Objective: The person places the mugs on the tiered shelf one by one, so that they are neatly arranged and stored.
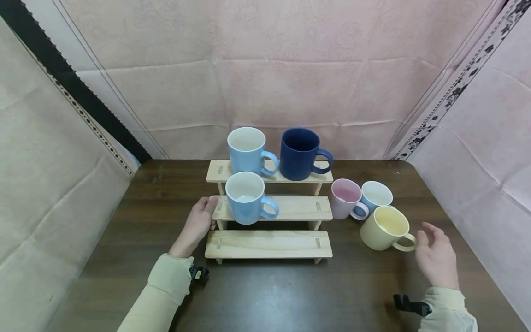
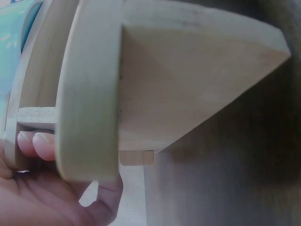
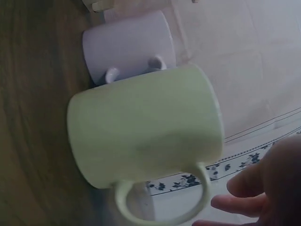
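At the left end of a three-tier wooden rack (image 1: 269, 243), my left hand (image 1: 198, 222) grips the middle shelf, its fingertips tucked under the board in the left wrist view. A light blue mug (image 1: 244, 203) stands on that shelf, close to this hand. On the right, my right hand (image 1: 437, 258) hovers beside the handle of a yellow mug (image 1: 379, 230), fingers loosely bent and holding nothing. The right wrist view shows a gap between the fingers and the yellow mug's handle (image 3: 203, 188). A pink mug (image 1: 341, 205) and another light blue mug (image 1: 376, 192) stand just behind the yellow one.
The top shelf carries a light blue mug (image 1: 247, 157) and a dark blue mug (image 1: 296, 159), handles to the right. The bottom shelf (image 1: 269, 244) is bare wood. Pale cloth (image 1: 265, 92) hangs behind and on both sides of the dark wooden table (image 1: 274, 295).
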`<control>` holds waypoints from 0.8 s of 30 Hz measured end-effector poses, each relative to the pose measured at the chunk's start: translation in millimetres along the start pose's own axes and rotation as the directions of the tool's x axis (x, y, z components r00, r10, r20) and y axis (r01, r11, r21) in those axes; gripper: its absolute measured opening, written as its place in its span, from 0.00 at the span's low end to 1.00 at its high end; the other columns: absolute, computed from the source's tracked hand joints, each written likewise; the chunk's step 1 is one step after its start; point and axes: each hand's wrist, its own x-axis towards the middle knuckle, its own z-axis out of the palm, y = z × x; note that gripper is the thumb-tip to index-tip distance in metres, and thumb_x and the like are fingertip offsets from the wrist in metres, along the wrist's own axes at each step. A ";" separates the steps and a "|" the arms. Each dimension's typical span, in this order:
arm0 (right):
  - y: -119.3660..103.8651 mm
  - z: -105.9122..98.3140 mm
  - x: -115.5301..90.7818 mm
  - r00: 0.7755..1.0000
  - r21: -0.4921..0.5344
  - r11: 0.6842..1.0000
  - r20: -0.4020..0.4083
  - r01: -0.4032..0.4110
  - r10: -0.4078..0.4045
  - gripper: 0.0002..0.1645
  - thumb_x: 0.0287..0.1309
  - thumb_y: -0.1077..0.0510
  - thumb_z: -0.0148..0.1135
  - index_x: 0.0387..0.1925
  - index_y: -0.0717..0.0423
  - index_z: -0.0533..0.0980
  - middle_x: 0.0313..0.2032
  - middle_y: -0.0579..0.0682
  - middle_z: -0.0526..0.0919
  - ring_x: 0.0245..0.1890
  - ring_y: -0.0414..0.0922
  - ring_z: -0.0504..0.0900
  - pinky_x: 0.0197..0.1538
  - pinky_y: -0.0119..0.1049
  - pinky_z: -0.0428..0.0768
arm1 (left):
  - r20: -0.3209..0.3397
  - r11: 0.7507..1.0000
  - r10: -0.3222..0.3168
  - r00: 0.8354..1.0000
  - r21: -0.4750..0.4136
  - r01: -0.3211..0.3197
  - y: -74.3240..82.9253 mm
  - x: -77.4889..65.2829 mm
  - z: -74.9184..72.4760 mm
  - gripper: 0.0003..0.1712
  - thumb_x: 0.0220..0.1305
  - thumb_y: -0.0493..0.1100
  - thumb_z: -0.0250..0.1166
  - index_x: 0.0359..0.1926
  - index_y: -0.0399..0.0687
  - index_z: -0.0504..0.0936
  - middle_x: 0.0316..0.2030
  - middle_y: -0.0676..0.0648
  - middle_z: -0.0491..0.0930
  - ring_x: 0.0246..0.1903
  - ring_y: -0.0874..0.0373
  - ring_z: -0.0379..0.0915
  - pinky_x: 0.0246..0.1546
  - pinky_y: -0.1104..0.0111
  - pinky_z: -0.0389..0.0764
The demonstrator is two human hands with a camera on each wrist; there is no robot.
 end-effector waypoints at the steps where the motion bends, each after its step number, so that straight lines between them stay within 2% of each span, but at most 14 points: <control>1: 1.2 1.3 0.4 1.000 0.004 1.000 0.018 0.011 -0.011 0.29 0.73 0.55 0.38 0.66 0.72 0.60 0.58 0.76 0.66 0.57 0.71 0.66 0.55 0.63 0.64 | 0.000 1.000 0.001 1.000 0.001 -0.001 0.0 0.1 0.2 0.23 0.78 0.54 0.43 0.52 0.36 0.67 0.27 0.46 0.66 0.23 0.56 0.65 0.25 0.68 0.70; 7: 3.8 7.4 2.2 0.993 0.021 0.998 0.096 0.060 -0.062 0.31 0.75 0.51 0.38 0.66 0.71 0.60 0.58 0.75 0.68 0.56 0.70 0.69 0.51 0.62 0.68 | 0.000 1.000 -0.001 1.000 -0.004 0.001 0.0 1.0 0.9 0.23 0.78 0.53 0.43 0.51 0.36 0.67 0.27 0.47 0.66 0.22 0.56 0.64 0.25 0.68 0.69; 15: 6.8 9.4 1.2 0.989 -0.011 0.998 0.134 0.066 -0.064 0.32 0.76 0.48 0.35 0.63 0.71 0.65 0.57 0.76 0.70 0.56 0.71 0.68 0.51 0.64 0.67 | 0.010 1.000 -0.001 1.000 0.000 0.001 -0.2 1.8 0.9 0.25 0.78 0.54 0.42 0.53 0.35 0.67 0.28 0.46 0.67 0.23 0.56 0.65 0.26 0.68 0.70; 21: 8.6 7.0 -2.2 0.976 -0.023 0.993 0.185 0.119 -0.113 0.31 0.76 0.50 0.35 0.61 0.75 0.64 0.56 0.77 0.69 0.55 0.72 0.68 0.51 0.65 0.68 | 0.006 1.000 0.005 1.000 0.003 -0.005 -0.8 1.3 0.9 0.24 0.78 0.54 0.42 0.53 0.35 0.67 0.27 0.46 0.67 0.23 0.56 0.65 0.26 0.68 0.70; 24: 9.6 7.7 -3.3 0.974 -0.021 0.989 0.179 0.143 -0.137 0.30 0.76 0.50 0.37 0.60 0.75 0.65 0.55 0.77 0.70 0.55 0.71 0.69 0.50 0.64 0.69 | 0.003 1.000 0.010 1.000 0.000 -0.010 -1.2 1.3 0.8 0.23 0.78 0.53 0.42 0.53 0.35 0.67 0.27 0.46 0.67 0.23 0.56 0.65 0.25 0.68 0.70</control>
